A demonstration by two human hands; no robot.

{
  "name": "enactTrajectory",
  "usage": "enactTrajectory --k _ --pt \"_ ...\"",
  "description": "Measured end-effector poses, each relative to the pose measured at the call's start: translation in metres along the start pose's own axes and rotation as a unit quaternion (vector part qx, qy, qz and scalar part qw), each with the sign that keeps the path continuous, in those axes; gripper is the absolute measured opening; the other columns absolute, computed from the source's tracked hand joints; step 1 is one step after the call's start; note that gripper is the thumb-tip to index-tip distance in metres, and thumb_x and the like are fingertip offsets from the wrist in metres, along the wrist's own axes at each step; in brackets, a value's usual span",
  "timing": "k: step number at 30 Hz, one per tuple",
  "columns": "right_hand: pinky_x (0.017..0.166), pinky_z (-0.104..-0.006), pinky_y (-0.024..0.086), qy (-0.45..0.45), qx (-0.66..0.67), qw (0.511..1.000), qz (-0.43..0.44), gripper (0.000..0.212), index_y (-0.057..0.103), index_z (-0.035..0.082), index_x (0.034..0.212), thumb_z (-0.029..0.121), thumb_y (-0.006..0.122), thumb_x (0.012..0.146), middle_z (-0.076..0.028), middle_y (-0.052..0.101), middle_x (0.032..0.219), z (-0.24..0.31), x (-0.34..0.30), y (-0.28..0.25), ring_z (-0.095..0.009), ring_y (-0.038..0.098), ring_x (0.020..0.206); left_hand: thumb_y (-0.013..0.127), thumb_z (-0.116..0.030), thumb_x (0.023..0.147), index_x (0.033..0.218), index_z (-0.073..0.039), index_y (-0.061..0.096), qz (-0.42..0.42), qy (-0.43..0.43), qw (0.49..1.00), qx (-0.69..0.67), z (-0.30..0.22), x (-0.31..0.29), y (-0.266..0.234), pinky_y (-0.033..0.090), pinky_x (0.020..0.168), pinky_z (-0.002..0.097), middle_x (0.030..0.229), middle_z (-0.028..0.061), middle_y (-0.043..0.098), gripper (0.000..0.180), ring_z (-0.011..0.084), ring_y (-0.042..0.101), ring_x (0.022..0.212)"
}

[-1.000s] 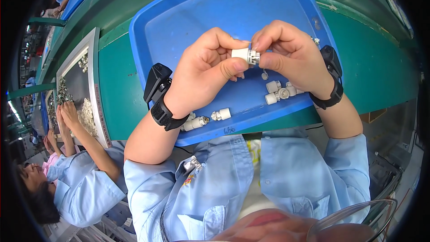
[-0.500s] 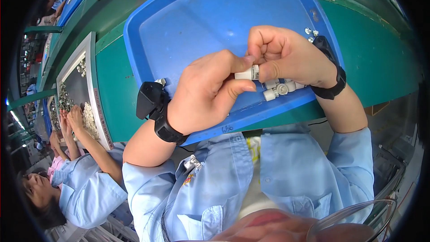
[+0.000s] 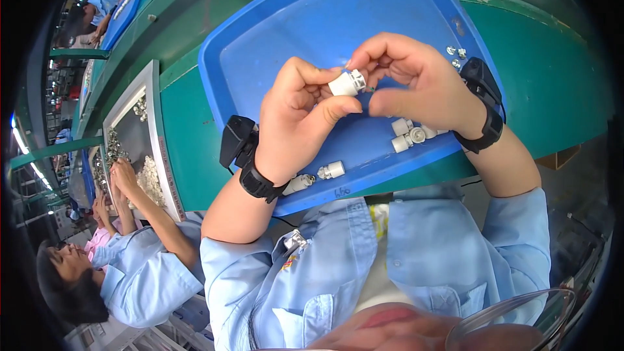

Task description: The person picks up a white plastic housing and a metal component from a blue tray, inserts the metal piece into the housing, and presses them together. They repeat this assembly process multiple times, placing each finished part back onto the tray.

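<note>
One white cylinder with a silvery fitting at its right end is held above a blue tray, pinched between the thumb and fingers of the left hand. The right hand is poised just beside that silvery end, its index fingertip brought close and its thumb spread away from the fingers; whether the fitting is touched cannot be told. Black wrist devices are worn on both arms.

Inside the tray, a small group of white cylinders is gathered below the right hand, set close against one another. Two further cylinders are laid near the left wrist, beside the near rim. Small shiny pieces are scattered by the tray's right wall, near the right wrist. The tray is carried by a green surface. To the left, piles of small silvery and pale parts are contained in a grey-framed tray, over which a co-worker's hands are held.
</note>
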State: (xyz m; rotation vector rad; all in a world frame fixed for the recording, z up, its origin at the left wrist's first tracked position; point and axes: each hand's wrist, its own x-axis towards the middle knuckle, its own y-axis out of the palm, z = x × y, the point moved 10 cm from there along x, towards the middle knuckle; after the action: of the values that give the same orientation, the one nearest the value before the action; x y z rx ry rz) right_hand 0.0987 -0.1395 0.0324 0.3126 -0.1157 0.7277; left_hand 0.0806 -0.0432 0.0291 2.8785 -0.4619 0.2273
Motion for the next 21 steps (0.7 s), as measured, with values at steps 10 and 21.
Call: enactTrajectory --k 10,21 --pt "0.076 -0.0239 0.046 -0.122 -0.263 0.957 -0.004 0.024 0.057 -0.002 0.11 0.006 0.056 0.087 -0.006 0.058 0.096 0.031 -0.006 0.01 -0.012 0.055 0.087 0.066 0.001 0.078 0.101 -0.001 0.042 0.044 -0.008 0.997 -0.062 0.001 -0.006 0.005 0.05 0.075 0.0273 0.096 0.0132 0.059 0.033 0.0152 0.06 0.087" --pt "0.075 -0.0257 0.045 -0.083 -0.23 0.969 -0.033 0.022 0.056 -0.001 0.105 0.01 0.058 0.086 -0.005 0.057 0.099 0.02 -0.004 0.003 -0.013 0.054 0.086 0.065 0.004 0.078 0.106 -0.002 0.042 0.064 -0.016 0.996 -0.06 0.002 -0.003 0.006 0.051 0.075 0.0274 0.095 0.0118 0.06 0.037 0.0155 0.06 0.086"
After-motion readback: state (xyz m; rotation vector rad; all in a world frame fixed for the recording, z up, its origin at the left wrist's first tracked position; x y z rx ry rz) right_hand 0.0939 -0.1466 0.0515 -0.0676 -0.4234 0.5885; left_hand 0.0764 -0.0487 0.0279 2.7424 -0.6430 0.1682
